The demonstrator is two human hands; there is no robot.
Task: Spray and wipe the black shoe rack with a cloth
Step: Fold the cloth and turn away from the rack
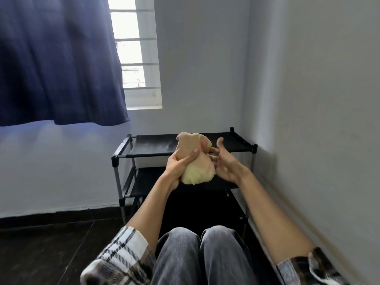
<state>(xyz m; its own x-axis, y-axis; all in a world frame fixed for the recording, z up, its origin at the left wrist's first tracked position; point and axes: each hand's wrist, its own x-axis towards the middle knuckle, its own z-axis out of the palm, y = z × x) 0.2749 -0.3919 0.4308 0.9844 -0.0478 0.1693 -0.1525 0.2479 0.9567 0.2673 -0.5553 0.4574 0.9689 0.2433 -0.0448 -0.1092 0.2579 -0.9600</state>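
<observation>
Daylight came through the barred window [134, 52], its panes blown out to near white. The dark blue curtain [59, 60] blocked much of it and threw a faint bluish cast on the wall [61, 161] beneath. Room evenly, softly lit; the walls read grey. Dark floor [45, 249] dim, little detail. Soft shadow beside the rack [156, 148] in the corner. Wide-angle bend at the edges; the curtain looked slightly smeared. Centre fairly sharp.

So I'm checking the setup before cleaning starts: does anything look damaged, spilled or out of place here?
Nothing is spilled or broken. The black shoe rack stands upright in the corner. The left hand grips a bunched cloth. One oddity: no spray bottle is in view.
</observation>
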